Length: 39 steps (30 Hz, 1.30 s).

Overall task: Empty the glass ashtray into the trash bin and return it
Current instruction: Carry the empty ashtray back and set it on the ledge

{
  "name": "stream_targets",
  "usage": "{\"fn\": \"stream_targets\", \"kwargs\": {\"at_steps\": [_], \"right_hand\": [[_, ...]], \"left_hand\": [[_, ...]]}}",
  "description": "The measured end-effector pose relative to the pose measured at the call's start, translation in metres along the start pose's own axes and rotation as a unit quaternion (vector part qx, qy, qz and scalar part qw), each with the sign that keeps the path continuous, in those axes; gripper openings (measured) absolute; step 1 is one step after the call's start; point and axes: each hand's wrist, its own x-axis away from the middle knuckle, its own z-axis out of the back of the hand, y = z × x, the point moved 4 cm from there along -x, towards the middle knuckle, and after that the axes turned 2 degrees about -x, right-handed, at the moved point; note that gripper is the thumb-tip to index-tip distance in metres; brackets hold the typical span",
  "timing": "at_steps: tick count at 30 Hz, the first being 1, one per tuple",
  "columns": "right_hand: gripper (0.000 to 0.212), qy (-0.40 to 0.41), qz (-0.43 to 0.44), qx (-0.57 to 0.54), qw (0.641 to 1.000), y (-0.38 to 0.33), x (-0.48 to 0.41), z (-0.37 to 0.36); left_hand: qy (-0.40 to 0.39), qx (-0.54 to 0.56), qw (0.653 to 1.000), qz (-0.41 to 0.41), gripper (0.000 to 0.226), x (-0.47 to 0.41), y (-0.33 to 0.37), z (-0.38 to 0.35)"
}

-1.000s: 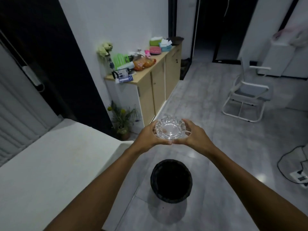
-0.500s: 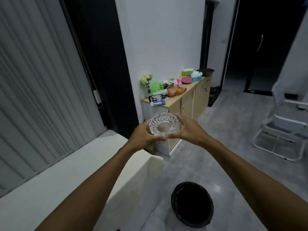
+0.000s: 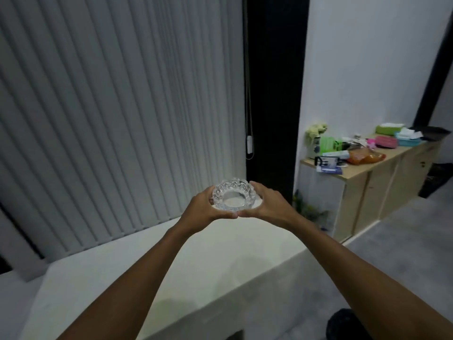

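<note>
A round cut-glass ashtray (image 3: 232, 197) is held upright at chest height between both hands, its bowl looking empty. My left hand (image 3: 202, 207) cups its left side and my right hand (image 3: 266, 204) cups its right side, thumbs meeting beneath it. The ashtray hovers above the far part of a white table (image 3: 147, 278). The black trash bin (image 3: 343, 325) shows only as a rim at the bottom right, partly hidden by my right forearm.
White vertical blinds (image 3: 110, 119) fill the left wall behind the table. A wooden cabinet (image 3: 382, 185) cluttered with boxes, bags and a flower vase stands at the right. A potted plant (image 3: 308, 209) sits beside it on the grey floor.
My view has swung left and up, away from the bin toward the table and blinds. Both hands have carried the ashtray from above the bin to above the table.
</note>
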Motion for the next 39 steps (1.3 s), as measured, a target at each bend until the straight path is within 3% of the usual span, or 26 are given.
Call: {"fn": "stream_targets", "kwargs": {"at_steps": [5, 11, 19, 27, 39], "right_hand": [[0.081, -0.042, 0.032, -0.001, 0.999, -0.051, -0.033, -0.085], [0.081, -0.092, 0.063, -0.010, 0.994, -0.107, -0.054, -0.177], [0.088, -0.124, 0.086, -0.016, 0.988, -0.164, -0.070, -0.265], [0.090, -0.154, 0.097, -0.002, 0.983, -0.180, -0.096, -0.313], [0.092, -0.190, 0.081, 0.004, 0.978, -0.126, -0.178, -0.351]], "left_hand": [[0.060, -0.022, 0.998, 0.026, 0.102, 0.048, -0.039, 0.090], [0.105, -0.041, 0.993, 0.046, 0.098, 0.104, -0.079, 0.177], [0.153, -0.043, 0.985, 0.063, 0.116, 0.155, -0.120, 0.261], [0.178, -0.053, 0.979, 0.087, 0.107, 0.164, -0.153, 0.296], [0.187, -0.046, 0.972, 0.131, 0.099, 0.098, -0.217, 0.299]]}}
